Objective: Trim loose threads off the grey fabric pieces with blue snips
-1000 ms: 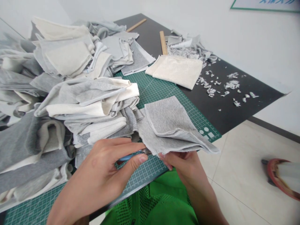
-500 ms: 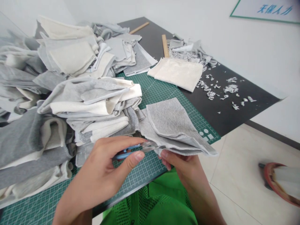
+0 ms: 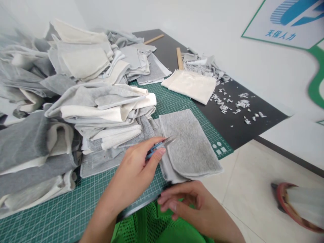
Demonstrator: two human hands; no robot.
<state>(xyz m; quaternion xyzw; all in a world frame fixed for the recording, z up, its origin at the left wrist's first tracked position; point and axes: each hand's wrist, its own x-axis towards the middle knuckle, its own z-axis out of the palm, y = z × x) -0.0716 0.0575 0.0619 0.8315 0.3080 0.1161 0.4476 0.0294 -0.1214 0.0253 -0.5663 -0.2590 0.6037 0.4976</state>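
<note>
Left hand (image 3: 134, 175) pinching blue thread snips (image 3: 159, 145) over grey fabric piece (image 3: 189, 145); right hand (image 3: 188, 206) loosely curled, empty; best flatten fabric on cutting mat (image 3: 177, 98), snip only stray edge

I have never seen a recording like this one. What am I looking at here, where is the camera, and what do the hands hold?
There is no machine: a person works with two bare hands, and the single camera sits on the person's head, looking forward and down. The left hand holds small blue-handled thread snips, blades pointing at a folded grey fabric piece. The right hand is low, near the table edge, holding nothing. Everything lies on a green cutting mat on a dark table. To the left is a big pile of grey and cream fabric pieces. Farther back lie a cream fabric piece, a wooden ruler and small fabric scraps.
</note>
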